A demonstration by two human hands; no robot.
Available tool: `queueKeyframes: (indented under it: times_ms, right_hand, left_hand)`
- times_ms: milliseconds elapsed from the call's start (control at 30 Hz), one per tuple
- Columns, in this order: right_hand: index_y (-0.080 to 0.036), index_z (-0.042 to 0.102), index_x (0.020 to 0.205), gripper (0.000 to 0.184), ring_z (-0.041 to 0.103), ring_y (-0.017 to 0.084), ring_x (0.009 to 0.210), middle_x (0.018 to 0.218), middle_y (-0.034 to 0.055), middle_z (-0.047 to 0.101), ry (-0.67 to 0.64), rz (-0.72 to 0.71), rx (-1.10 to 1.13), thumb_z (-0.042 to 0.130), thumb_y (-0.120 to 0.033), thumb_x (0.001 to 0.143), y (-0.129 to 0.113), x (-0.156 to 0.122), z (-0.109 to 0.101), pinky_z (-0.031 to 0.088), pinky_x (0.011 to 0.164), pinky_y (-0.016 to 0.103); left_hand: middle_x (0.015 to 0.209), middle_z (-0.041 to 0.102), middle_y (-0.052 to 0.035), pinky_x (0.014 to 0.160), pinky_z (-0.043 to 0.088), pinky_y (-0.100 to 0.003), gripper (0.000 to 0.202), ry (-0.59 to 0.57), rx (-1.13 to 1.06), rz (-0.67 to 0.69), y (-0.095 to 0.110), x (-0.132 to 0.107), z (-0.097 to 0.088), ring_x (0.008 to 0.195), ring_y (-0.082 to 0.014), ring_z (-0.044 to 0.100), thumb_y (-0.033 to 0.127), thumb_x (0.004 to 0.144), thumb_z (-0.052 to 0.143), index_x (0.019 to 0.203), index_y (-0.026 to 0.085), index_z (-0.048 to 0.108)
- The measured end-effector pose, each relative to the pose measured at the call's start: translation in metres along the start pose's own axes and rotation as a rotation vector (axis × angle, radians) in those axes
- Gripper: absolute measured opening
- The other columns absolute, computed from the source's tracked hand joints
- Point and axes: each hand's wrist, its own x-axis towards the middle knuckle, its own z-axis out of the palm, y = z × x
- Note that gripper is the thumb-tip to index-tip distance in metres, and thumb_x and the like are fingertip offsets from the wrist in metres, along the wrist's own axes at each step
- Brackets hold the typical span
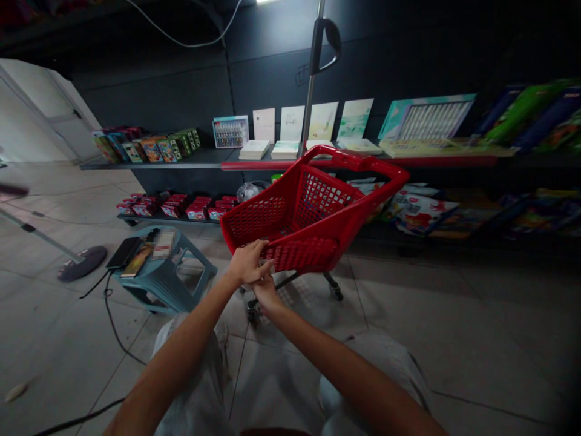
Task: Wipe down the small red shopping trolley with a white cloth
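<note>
Head view: our left hand (247,263) grips the near rim of the red cart (256,221); our right hand (265,295), just below, shows no clear grip.

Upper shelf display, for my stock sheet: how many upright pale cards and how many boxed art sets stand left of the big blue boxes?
Upright pale cards: 4
Boxed art sets: 2
Total: 6
</note>
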Motion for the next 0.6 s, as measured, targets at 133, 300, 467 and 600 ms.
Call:
queueKeyframes:
  times_ms: [133,300,467,600]
  right_hand:
    - [-0.019,0.067,0.106,0.042,0.072,0.020,0.087,0.094,0.0056,0.076,0.066,0.120,0.059,0.071,-0.031,0.066,-0.030,0.015,-0.024,0.059,0.076,0.030]
    - [-0.018,0.066,0.105,0.047,0.072,0.018,0.081,0.097,0.0046,0.076,0.283,0.078,0.122,0.073,-0.028,0.060,-0.065,0.053,-0.064,0.059,0.073,0.029]
    - [-0.020,0.062,0.104,0.042,0.072,0.018,0.086,0.103,0.0048,0.073,0.576,-0.136,0.147,0.066,-0.027,0.063,-0.120,0.107,-0.124,0.061,0.075,0.030]
    - [-0.021,0.056,0.113,0.043,0.071,0.018,0.095,0.116,0.0070,0.069,0.860,-0.394,-0.012,0.058,-0.024,0.070,-0.152,0.146,-0.177,0.061,0.079,0.032]
  left_hand:
    - [0.137,0.066,-0.0104,0.097,0.055,-0.040,0.054,0.005,-0.013,0.016,-0.003,0.000,0.000,0.122,-0.0280,0.066,0.052,0.098,0.054,0.143,0.021,0.053]
    - [0.132,0.068,-0.0086,0.095,0.056,-0.038,0.051,0.012,-0.034,0.003,-0.005,0.000,-0.003,0.117,-0.0262,0.068,0.053,0.100,0.052,0.142,0.023,0.053]
    - [0.133,0.068,-0.0090,0.097,0.056,-0.039,0.049,0.023,-0.022,0.017,-0.005,-0.002,-0.001,0.119,-0.0259,0.067,0.050,0.101,0.050,0.141,0.023,0.054]
    - [0.133,0.068,-0.0099,0.096,0.056,-0.040,0.049,0.022,-0.002,0.020,-0.004,-0.004,0.002,0.118,-0.0265,0.068,0.049,0.100,0.051,0.141,0.021,0.054]
